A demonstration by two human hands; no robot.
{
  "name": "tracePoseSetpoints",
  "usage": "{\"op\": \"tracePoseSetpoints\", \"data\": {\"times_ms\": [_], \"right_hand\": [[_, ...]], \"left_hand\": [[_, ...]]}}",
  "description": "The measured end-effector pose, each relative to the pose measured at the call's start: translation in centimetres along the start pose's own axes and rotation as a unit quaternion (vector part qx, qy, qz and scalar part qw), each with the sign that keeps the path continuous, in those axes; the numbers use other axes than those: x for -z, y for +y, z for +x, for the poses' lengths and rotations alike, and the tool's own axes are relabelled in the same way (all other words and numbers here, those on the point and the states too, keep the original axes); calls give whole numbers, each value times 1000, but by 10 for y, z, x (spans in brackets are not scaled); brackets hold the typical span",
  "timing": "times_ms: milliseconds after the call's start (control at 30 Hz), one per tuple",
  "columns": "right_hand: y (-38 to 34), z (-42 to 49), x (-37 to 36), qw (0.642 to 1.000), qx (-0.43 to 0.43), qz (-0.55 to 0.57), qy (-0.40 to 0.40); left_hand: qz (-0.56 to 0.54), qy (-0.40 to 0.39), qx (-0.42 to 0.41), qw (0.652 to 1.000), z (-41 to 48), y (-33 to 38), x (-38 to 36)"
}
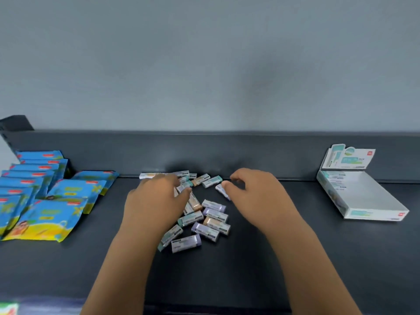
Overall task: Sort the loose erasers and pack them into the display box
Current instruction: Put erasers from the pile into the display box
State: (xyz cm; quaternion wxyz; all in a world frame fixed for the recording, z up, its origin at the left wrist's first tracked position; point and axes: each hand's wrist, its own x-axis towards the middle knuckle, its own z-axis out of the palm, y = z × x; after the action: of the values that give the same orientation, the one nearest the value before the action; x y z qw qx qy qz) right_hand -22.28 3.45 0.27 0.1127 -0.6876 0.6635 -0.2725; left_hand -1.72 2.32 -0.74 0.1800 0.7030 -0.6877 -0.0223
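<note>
holds left hand (pixel 156 201) over the erasers (pixel 213 218), fingers bent; sets right hand (pixel 256 192) thumb against a purple eraser (pixel 223 193) (cannot tell if either grips); display box (pixel 372 213) well apart rightward.

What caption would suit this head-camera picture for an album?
Left hand and right hand among loose erasers on a dark table; display box at right, blue packets at left.

Dark shelf (pixel 272 258) bears loose erasers (pixel 204 228), a display box (pixel 363 196) and blue packets (pixel 45 214).
</note>
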Motion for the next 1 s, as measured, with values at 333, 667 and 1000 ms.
{"op": "tracePoseSetpoints", "data": {"times_ms": [333, 667, 1000], "right_hand": [[-17, 75, -29, 992, 33, -58, -103], [-25, 89, -61, 958, 63, -234, -156], [-39, 84, -67, 952, 28, -269, -146]], "left_hand": [[-131, -50, 19, 990, 44, -33, 5], [3, -107, -79, 991, 85, -48, -15], [-79, -170, -149, 971, 124, -51, -25]]}}
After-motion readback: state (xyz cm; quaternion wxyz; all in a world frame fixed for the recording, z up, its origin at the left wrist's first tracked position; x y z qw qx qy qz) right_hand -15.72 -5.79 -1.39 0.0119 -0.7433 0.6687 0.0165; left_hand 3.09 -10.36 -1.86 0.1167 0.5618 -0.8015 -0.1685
